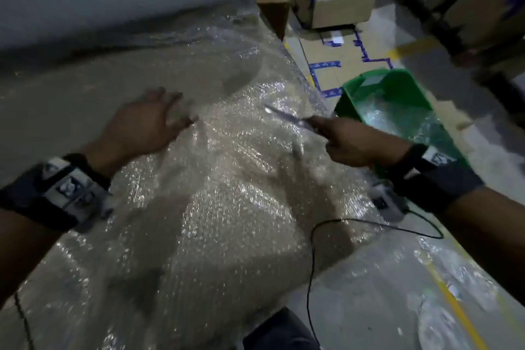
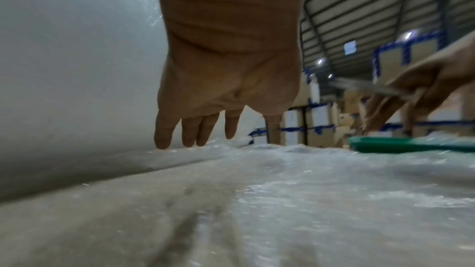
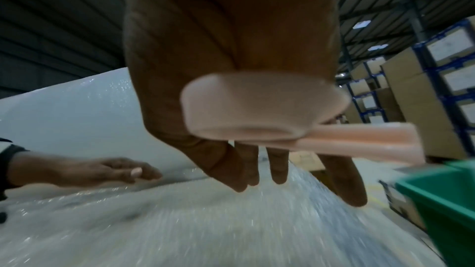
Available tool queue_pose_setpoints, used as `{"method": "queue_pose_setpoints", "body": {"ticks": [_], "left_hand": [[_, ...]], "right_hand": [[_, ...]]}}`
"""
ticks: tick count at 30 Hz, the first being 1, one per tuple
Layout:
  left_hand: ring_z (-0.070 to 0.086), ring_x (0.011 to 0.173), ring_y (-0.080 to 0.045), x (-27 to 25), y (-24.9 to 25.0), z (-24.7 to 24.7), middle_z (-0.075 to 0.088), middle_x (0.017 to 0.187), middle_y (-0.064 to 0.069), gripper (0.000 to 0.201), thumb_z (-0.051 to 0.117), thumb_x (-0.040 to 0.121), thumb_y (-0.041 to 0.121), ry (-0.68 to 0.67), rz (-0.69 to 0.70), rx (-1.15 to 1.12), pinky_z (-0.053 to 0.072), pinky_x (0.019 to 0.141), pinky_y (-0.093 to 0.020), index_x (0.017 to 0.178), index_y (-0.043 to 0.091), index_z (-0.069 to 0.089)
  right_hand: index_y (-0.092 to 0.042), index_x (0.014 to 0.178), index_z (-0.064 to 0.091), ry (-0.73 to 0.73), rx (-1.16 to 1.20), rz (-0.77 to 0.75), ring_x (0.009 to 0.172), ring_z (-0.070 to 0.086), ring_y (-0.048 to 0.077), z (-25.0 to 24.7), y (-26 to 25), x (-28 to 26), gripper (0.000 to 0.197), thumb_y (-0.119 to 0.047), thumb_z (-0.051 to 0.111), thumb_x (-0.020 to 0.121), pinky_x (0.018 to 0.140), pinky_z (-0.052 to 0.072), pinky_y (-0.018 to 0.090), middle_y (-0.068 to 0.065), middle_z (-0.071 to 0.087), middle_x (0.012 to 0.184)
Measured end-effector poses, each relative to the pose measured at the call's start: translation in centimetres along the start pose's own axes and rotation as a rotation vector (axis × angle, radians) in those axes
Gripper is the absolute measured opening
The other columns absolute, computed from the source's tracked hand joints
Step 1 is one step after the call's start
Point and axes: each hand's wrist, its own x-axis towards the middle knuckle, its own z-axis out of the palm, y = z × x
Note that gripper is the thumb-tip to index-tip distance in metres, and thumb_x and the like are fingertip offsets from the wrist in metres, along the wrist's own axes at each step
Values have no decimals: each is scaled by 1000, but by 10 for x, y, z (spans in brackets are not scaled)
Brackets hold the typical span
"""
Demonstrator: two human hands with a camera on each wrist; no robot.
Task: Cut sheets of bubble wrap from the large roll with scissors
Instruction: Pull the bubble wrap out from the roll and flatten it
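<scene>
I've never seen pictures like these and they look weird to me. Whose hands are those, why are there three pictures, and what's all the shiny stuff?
They are one person's two hands, no robot. The big picture comes from a camera worn on the head, looking down. The other two come from small cameras strapped on each wrist, looking along the fingers, so the hands look huge.

The shiny stuff is bubble wrap, pulled out flat from a big roll. The left hand lies on it with straight fingers. The right hand holds scissors just above the wrap; their pink handle fills the right wrist picture. It is too blurry to tell whether the blades are open.

Beside the wrap stands a green bin, and cardboard boxes stand behind.
</scene>
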Motion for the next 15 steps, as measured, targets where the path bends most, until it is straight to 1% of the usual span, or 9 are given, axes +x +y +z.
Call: {"method": "queue_pose_setpoints", "body": {"ticks": [1, 3, 4, 5, 6, 8, 10, 12, 15], "left_hand": [[50, 140, -43, -22, 11, 8, 47, 155, -23, 94, 27, 91, 87, -19, 16, 31, 45, 110, -56, 153, 19, 45], [36, 150, -43, -58, 17, 32, 35, 163, -24, 103, 15, 86, 95, -67, -20, 78, 38, 115, -62, 159, 25, 36], [24, 157, -41, -73, 13, 40, 24, 169, -23, 104, 13, 85, 96, -92, -70, 108, 29, 118, -66, 163, 28, 27], [11, 161, -38, -80, 3, 47, 11, 174, -19, 106, 11, 83, 98, -117, -137, 88, 19, 121, -69, 166, 32, 18], [0, 162, -34, -83, -7, 51, 0, 176, -15, 109, 9, 80, 100, -144, -201, 68, 9, 122, -70, 167, 33, 9], [-14, 162, -29, -85, -25, 59, -13, 176, -9, 114, 3, 74, 104, -192, -239, 52, -3, 122, -70, 167, 37, -1], [-19, 161, -26, -82, -40, 64, -19, 175, -6, 110, 2, 74, 104, -193, -218, 47, -8, 122, -70, 165, 43, -8], [-16, 162, -26, -71, -49, 62, -17, 175, -5, 102, 4, 77, 102, -159, -223, 47, -9, 121, -68, 163, 49, -10], [-12, 162, -25, -53, -62, 58, -14, 176, -4, 96, 7, 80, 100, -114, -211, 65, -10, 123, -65, 162, 53, -9]], "right_hand": [[-17, 158, 37, -29, -7, -24, 121, 61, 39, 17, 1, -17, 81, -4, 53, 79, 98, 54, 50, 23, 58, 143], [-18, 158, 37, -72, -40, -63, 149, 38, 36, 43, 4, -30, 82, -23, 45, 77, 117, 41, 49, 20, 32, 166], [-19, 160, 36, -69, -51, -82, 156, 26, 35, 50, 1, -32, 82, -37, 40, 80, 122, 33, 47, 19, 21, 171], [-20, 161, 34, -65, -65, -90, 158, 18, 36, 55, -1, -27, 82, -49, 35, 85, 125, 28, 46, 20, 14, 172], [-22, 163, 31, -50, -95, -93, 158, 15, 39, 58, -2, -18, 79, -56, 36, 92, 126, 25, 50, 22, 10, 172], [-26, 165, 26, -35, -134, -88, 157, 15, 45, 59, -4, 2, 66, -48, 45, 105, 124, 26, 59, 21, 9, 173], [-26, 166, 23, -63, -155, -82, 155, 18, 49, 58, -3, 19, 61, -37, 45, 110, 123, 27, 60, 19, 11, 172], [-24, 166, 22, -98, -165, -82, 152, 23, 48, 54, -5, 32, 60, -33, 44, 111, 122, 27, 57, 18, 13, 171], [-25, 167, 19, -102, -203, -75, 153, 21, 46, 49, -7, 49, 63, -29, 46, 110, 123, 25, 56, 19, 8, 173]]}}
